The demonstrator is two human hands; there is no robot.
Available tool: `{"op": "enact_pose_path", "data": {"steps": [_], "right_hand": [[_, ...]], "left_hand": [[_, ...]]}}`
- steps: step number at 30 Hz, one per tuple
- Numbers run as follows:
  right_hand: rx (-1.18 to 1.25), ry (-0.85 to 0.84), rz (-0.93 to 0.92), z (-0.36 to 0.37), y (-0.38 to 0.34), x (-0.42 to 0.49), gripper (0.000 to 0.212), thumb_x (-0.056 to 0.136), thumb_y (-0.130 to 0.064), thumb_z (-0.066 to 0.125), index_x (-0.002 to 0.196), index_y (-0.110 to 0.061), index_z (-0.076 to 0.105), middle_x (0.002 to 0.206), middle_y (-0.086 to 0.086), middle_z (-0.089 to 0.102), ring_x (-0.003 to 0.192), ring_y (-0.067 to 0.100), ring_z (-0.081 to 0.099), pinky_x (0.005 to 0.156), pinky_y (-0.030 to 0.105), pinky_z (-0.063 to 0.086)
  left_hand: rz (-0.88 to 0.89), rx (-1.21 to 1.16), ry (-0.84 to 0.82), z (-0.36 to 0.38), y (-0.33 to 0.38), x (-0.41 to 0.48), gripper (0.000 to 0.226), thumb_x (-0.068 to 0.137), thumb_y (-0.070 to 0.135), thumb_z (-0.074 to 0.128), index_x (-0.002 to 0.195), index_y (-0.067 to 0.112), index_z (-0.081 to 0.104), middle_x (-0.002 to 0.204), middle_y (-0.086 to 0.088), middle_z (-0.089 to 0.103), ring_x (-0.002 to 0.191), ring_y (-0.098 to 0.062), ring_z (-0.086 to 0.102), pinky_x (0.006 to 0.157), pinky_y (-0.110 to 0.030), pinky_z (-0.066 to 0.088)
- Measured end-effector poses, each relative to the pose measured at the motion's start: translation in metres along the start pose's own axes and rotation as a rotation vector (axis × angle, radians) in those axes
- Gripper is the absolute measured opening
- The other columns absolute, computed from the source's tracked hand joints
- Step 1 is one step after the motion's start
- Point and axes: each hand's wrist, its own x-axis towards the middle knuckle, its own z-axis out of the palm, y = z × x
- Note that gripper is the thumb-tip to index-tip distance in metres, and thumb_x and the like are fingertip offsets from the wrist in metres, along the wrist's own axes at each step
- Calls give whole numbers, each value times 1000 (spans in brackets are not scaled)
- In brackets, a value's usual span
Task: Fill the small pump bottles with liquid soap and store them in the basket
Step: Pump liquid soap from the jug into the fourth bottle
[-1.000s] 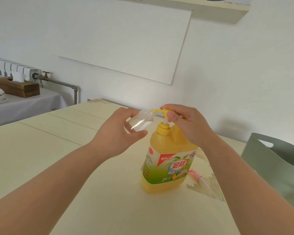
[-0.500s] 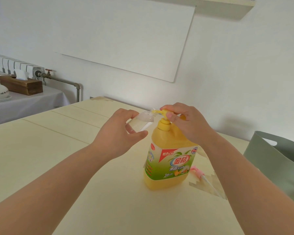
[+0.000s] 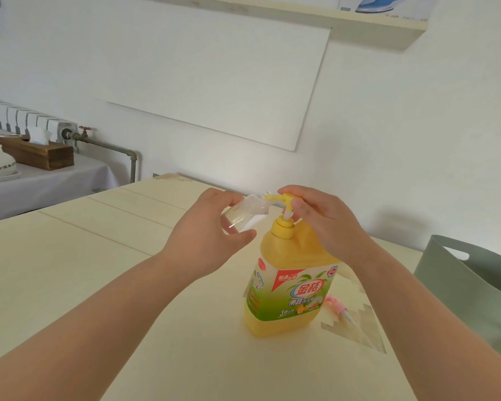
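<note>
A small clear plastic bottle [image 3: 245,214] is gripped, tilted, by the left hand [image 3: 211,233] at the spout of the large yellow soap jug [image 3: 292,282], whose pump head [image 3: 284,199] is clasped by the right hand [image 3: 327,218] on the pale table [image 3: 70,270]

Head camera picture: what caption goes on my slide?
Left hand tilts small clear bottle under big yellow soap bottle spout; right hand on pump.

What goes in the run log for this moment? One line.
left hand: holds small clear bottle at spout | right hand: on pump head of yellow soap jug
</note>
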Motion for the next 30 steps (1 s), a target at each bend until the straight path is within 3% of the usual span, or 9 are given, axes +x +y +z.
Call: {"op": "enact_pose_path", "data": {"steps": [11, 15, 20, 24, 30], "right_hand": [[-21, 46, -27, 5, 6, -3, 22, 98, -26, 51, 107, -43, 61, 84, -15, 71, 92, 9, 61, 83, 8, 41], [-14, 46, -29, 6, 4, -4, 21, 98, -24, 51, 107, -39, 62, 84, -15, 70, 89, 3, 60, 77, 1, 37], [-28, 19, -5, 3, 4, -3, 21, 98, -29, 50, 110, -42, 62, 85, -20, 70, 91, -7, 59, 78, -1, 35], [-35, 31, -23, 4, 6, -2, 21, 97, -31, 49, 108, -46, 60, 85, -27, 68, 91, -5, 59, 80, 0, 35], [-26, 21, -39, 3, 9, -4, 23, 98, -32, 49, 116, -37, 62, 83, -24, 68, 88, -2, 60, 83, 5, 38]], "left_hand": [[-43, -25, 7, 4, -2, -5, 33, 74, 36, 74, 94, 43, 49, 106, 17, 48, 73, 12, 53, 64, -14, 41], [-51, -26, 13, 5, -3, -6, 34, 74, 37, 74, 98, 42, 51, 106, 17, 49, 77, 12, 52, 67, -15, 43], [-115, -115, -16, 6, -4, -9, 32, 73, 36, 75, 96, 40, 54, 103, 17, 50, 72, 14, 51, 55, -11, 38], [-140, -153, 2, 5, -6, -10, 33, 72, 36, 77, 98, 39, 56, 102, 17, 51, 69, 11, 51, 54, -4, 38], [-185, -179, 14, 5, -3, -14, 36, 71, 36, 76, 103, 37, 58, 99, 15, 53, 69, 9, 50, 49, -5, 38]]}}
